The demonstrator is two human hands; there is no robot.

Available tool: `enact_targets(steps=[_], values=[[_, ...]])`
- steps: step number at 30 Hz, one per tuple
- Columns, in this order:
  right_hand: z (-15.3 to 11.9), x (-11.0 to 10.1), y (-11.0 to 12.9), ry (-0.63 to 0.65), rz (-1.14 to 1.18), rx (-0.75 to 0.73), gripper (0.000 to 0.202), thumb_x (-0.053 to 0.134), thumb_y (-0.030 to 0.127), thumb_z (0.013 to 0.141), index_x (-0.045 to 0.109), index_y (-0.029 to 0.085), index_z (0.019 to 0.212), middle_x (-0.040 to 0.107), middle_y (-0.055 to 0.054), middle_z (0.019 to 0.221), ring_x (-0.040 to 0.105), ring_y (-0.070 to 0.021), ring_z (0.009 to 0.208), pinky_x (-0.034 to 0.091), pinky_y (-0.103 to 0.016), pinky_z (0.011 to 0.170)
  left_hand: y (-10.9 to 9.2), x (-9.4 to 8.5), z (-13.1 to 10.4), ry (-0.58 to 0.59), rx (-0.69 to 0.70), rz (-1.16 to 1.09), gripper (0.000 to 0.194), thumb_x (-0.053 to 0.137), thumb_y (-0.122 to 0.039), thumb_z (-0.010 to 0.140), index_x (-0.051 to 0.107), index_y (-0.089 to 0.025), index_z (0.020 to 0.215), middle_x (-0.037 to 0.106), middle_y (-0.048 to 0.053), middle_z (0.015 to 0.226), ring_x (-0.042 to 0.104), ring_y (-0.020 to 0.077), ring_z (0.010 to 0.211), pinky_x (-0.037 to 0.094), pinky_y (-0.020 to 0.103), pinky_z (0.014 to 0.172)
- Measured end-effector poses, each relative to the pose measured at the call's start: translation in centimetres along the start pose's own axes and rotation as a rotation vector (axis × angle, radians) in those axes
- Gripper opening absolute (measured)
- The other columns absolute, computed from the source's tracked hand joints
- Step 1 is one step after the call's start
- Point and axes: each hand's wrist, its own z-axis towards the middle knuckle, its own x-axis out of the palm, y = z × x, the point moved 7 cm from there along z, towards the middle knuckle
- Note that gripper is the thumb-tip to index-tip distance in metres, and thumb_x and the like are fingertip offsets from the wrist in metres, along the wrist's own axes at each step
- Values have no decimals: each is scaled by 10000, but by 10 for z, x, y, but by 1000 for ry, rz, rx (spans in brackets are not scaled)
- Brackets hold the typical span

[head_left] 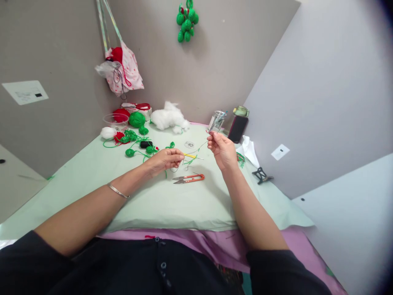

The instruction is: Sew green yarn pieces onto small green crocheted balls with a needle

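My left hand [167, 159] is closed in a pinch above the middle of the table. My right hand [223, 149] is raised higher on the right, its thumb and forefinger pinched together. A thin dark thread [201, 146] runs slantwise between the fingertips of both hands; whether a needle is on it is too small to tell. Just beyond my left fingertips is a yellow-handled crochet hook [190, 155], with short bits of green yarn [190, 162] by it. Orange thread snips [188, 179] lie on the table below, between my hands.
Green yarn balls [136, 119], white stuffing [170, 116] and a black spool [146, 144] are at the back left. A clear cup [217, 121], a dark phone [238, 129] and a black stand [262, 175] are on the right. A cloth bag [124, 69] hangs on the wall.
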Motion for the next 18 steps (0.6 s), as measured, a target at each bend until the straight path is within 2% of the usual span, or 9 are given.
enact_targets(steps=[9,13,15,18], values=[[-8,12,1,65,-198,-90,240,725,372,757,743,166,880,679,-18,731,581,-84,595,497,-209,549,-6,4,-6,-22,-8,14,265,809,-269,655,644,-119,799,584,-9,675,525,65,593,429,209,616],[-17,19,11,57,-436,-258,212,661,366,816,744,193,907,667,-18,751,578,-100,602,497,-239,568,-6,4,-5,-20,3,18,266,809,-275,651,649,-118,794,579,-8,672,524,70,591,423,214,609],[-24,27,14,83,-550,-365,188,628,349,848,745,226,929,656,-13,791,580,-99,610,497,-242,585,-5,3,-3,-7,7,23,266,811,-277,649,653,-118,792,582,-7,679,524,69,593,422,215,609],[-32,37,11,150,-651,-436,181,598,335,875,743,261,953,639,-11,820,595,-105,636,501,-248,603,-3,1,-1,-2,24,26,269,812,-286,654,661,-126,808,583,-9,690,528,71,601,425,216,618]])
